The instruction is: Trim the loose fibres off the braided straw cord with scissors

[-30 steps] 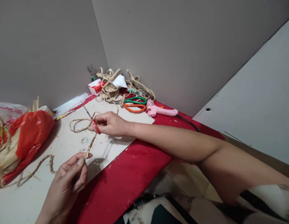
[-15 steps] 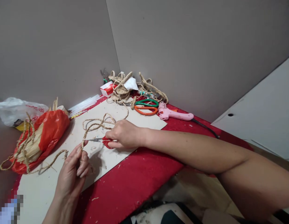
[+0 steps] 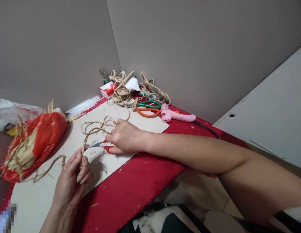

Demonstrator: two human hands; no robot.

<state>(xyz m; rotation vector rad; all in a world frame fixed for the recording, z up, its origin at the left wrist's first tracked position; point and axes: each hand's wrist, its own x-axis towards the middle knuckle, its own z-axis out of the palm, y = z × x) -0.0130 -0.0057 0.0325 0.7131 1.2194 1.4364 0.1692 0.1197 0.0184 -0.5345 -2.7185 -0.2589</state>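
My left hand (image 3: 72, 174) pinches a braided straw cord (image 3: 85, 139) between thumb and fingers, above a pale board (image 3: 138, 127). The cord runs upward from my fingertips and loops on the board. In my right hand (image 3: 123, 137) are small scissors (image 3: 98, 144) with red handles, their handles spread apart. The blades point left and meet the cord just above my left fingertips. Whether the tips lie around the cord or behind it, I cannot tell.
Left, a red plastic bag (image 3: 52, 129) holds straw strips. Coiled cords (image 3: 123, 92), scissors with green and orange handles (image 3: 148, 112) and a pink glue gun (image 3: 178, 116) lie at the back. A red cloth (image 3: 131, 181) covers the table.
The scissors' handles have spread and the blades have opened, close to the cord. My left hand still pinches the cord. The whole view has shifted slightly, with things appearing further left.
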